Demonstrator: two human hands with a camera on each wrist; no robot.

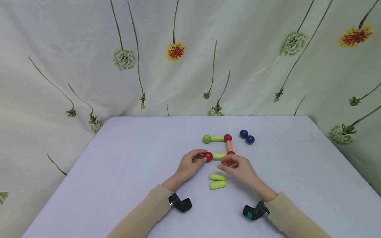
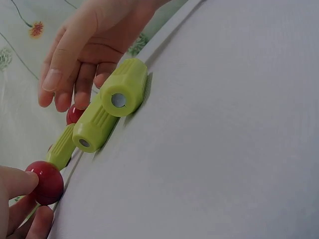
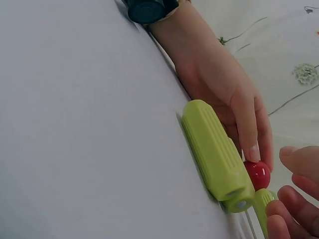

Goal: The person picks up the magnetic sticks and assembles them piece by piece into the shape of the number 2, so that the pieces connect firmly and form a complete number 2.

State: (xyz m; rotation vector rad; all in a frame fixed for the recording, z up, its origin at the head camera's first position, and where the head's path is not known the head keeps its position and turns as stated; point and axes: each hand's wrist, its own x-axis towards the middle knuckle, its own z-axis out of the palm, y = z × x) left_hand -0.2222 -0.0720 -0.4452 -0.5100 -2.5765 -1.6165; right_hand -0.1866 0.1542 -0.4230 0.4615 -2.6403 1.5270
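Note:
My left hand (image 1: 190,164) pinches a red ball (image 1: 208,156) between thumb and fingers; the left wrist view shows the thumb on this red ball (image 2: 49,185). A yellow-green rod (image 1: 218,156) runs right from the ball to a second red ball (image 1: 231,153), partly covered by my right hand (image 1: 241,168). That hand hovers beside the rod, its fingers loosely bent with nothing between them. From the second ball an orange rod (image 1: 229,145) leads back to a third red ball (image 1: 227,137). Another yellow-green rod (image 1: 217,138) joins it to a green ball (image 1: 206,138).
Two loose yellow-green rods, a farther one (image 1: 217,177) and a nearer one (image 1: 218,184), lie between my forearms, with metal discs in their ends. Two dark blue balls (image 1: 247,136) sit at the back right. A white cloth (image 1: 134,158) covers the table; a flowered curtain hangs behind.

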